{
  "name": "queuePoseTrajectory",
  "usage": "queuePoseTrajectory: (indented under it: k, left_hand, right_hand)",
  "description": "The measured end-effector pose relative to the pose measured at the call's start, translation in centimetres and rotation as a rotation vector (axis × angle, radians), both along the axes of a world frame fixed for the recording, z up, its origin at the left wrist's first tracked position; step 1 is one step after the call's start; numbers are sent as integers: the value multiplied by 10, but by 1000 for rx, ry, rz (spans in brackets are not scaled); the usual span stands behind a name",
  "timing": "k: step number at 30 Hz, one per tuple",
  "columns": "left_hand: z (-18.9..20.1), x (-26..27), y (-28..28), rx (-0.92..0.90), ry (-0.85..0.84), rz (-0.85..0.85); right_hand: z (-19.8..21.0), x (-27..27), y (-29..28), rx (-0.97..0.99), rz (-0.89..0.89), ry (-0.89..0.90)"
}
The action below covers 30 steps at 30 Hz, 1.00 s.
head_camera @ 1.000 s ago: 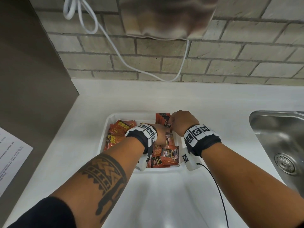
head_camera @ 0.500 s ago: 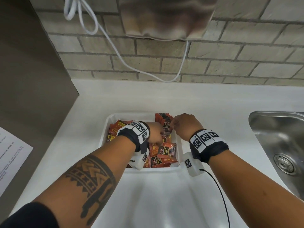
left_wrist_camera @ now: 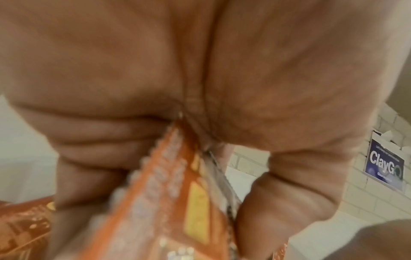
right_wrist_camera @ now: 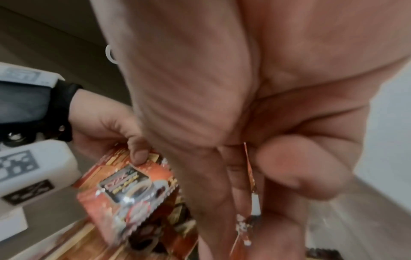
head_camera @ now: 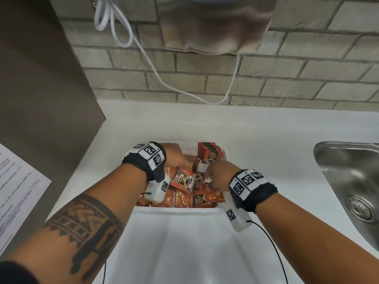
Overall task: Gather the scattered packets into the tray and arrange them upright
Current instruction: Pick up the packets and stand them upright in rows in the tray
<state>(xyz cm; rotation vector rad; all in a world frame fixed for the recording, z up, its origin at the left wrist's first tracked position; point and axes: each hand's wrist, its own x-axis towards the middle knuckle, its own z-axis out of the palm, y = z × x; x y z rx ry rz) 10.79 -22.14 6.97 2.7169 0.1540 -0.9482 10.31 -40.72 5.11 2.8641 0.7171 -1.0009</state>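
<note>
Two hands: both are down inside the white tray (head_camera: 223, 155) on the white counter (head_camera: 266, 130), each gripping a packet.
Left hand (head_camera: 174, 155): thumb and curled fingers pinch the top edge of a red packet (head_camera: 181, 179), which hangs tilted above the loose packets (head_camera: 203, 198) (the left wrist view shows its serrated edge wedged between thumb and fingers (left_wrist_camera: 93, 140)).
Right hand (head_camera: 218, 176): fingers curled, pinching a thin packet (right_wrist_camera: 250, 168) edge-on between thumb and fingertips, just right of the left hand's packet.
Upright row (head_camera: 211, 152): several packets stand on end against the tray's far right corner, beyond the right hand.
Loose packets: lying flat and overlapping on the tray floor under both hands.
Hidden: the tray's left half is behind the left wrist and its band; the right hand's packet barely shows in the head view.
Blurred: both wrist views are soft, so the print on the packets is hard to read.
Nearby: a steel sink (head_camera: 348, 181) at right.
</note>
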Motion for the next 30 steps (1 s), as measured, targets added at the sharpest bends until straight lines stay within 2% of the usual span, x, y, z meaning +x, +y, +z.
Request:
queuePoseTrajectory:
  k: [6,10,17,30]
  left_hand:
    - [-1,-8,13,-46,-36,31]
    - [2,-13,19,-51,-36,30]
    - [1,-15,22,-60,-14,31]
    - [4,-13,12,-68,5,20]
  right_hand:
    - [-13,-10,15,-118,88,-42]
    - [-16,-11,14,-115,91,-70]
    - [-13,-9,15,-195,148,15]
    - [-6,-11,8,-96,94,26]
